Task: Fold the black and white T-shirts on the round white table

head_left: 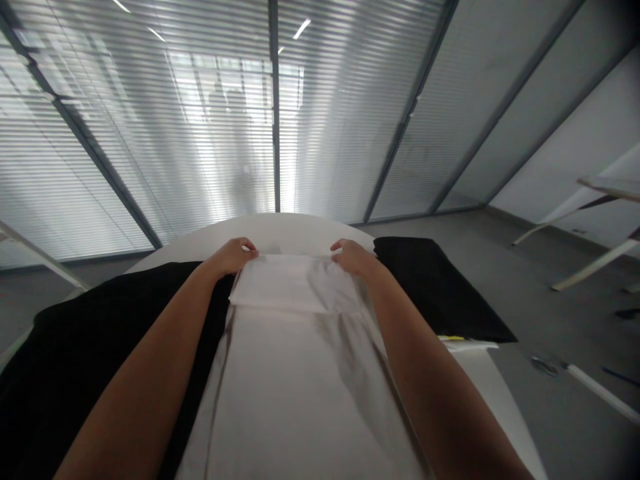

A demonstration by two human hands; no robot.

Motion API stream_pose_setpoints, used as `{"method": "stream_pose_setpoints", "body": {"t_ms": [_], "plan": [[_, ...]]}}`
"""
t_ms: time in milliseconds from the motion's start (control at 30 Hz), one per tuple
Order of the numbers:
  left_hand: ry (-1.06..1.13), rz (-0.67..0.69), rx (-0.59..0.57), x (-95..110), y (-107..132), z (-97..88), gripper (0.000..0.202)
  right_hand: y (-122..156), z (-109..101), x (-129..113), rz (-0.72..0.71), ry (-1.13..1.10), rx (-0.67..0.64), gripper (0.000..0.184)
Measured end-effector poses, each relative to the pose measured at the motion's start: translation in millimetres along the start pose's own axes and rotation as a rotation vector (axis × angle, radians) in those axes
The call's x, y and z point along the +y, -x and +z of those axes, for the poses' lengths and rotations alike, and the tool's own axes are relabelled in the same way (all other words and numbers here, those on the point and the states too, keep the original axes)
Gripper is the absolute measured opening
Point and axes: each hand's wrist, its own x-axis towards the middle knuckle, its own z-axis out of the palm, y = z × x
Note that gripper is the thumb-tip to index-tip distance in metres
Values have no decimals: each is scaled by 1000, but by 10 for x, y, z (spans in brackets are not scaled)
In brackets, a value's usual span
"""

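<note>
A white piece of cloth (300,393), perhaps a garment, lies lengthwise before me with its far end folded back over itself in a flat band. At the far left corner of that fold, my left hand (233,257) pinches the edge between thumb and fingers. My right hand (354,256) grips the far right corner in the same way. Both forearms run along the two sides of the cloth. Its near end passes out of view at the bottom.
The cloth rests on a white table (280,230) with a rounded far edge. Black fabric (100,320) spreads on the left, and a folded black cloth (435,287) lies right, over something white and yellow. Glass partitions with blinds (320,133) stand beyond. Another table (610,190) is at the right.
</note>
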Motion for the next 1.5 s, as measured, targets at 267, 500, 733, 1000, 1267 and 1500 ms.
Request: {"method": "stream_pose_setpoints", "body": {"t_ms": [267,500,733,1000,1267,1500], "plan": [[41,-47,220,21,-32,158,29,-123,110,197,12,68,205,32],[-415,107,182,167,12,-41,29,19,21,-92,-111,229,299,35],[-501,273,54,479,272,469,56,136,520,-243,-311,276,-20,54],[-556,280,-47,278,234,647,64,85,589,-77,-294,367,-23,61],[-509,121,-2,194,160,387,59,15,312,49,-159,335,-25,66],[-286,81,-18,84,30,178,42,-39,71,105,-209,332,-139,65]]}}
